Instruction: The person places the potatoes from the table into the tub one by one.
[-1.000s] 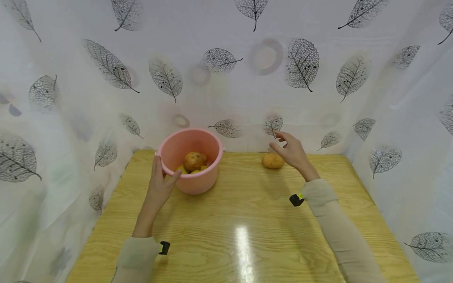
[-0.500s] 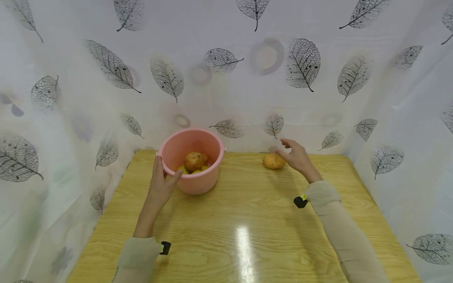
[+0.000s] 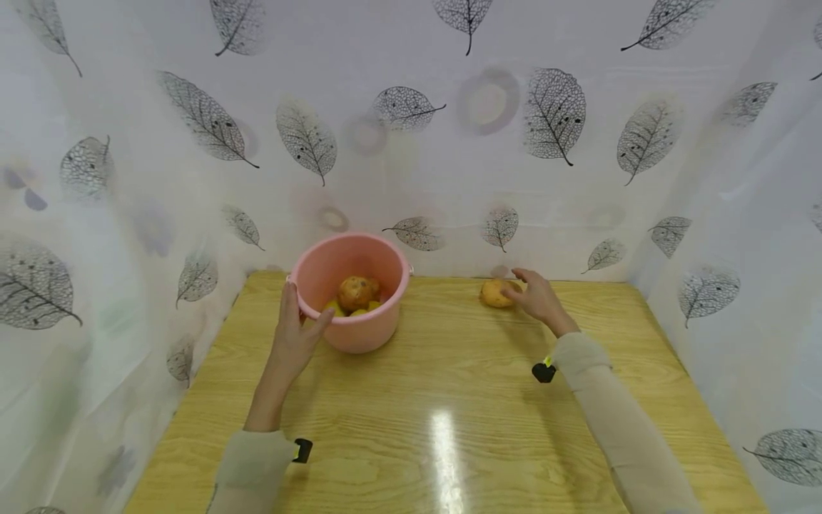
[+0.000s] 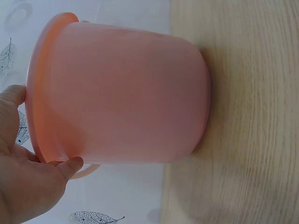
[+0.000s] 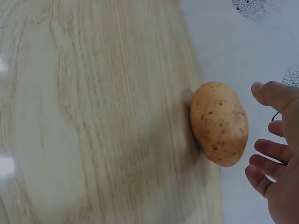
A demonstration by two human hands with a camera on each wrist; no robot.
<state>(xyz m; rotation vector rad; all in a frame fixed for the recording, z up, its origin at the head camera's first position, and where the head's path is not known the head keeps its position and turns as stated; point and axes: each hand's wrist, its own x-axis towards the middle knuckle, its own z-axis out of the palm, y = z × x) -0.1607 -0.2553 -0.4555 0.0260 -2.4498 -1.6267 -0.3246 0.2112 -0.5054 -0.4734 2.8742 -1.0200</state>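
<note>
A pink bucket stands at the back left of the table. My left hand holds its near left rim, thumb and fingers spread along the edge; the left wrist view shows the bucket's side and the fingertips at the rim. Inside lie a brown potato and some yellow things partly hidden below it. Near the table's back edge rests another potato, tan with dark specks. Just right of this potato is my right hand, its fingers apart and loosely bent, a small gap showing in the right wrist view.
The wood-grain table has a bright light streak along its front middle. A whitish curtain with dark leaf prints hangs behind the table and on both sides. A black wrist device sits at the right cuff.
My right hand has come down from above the potato to its right side. The left hand stays on the bucket rim. The whole head view has shifted slightly.
</note>
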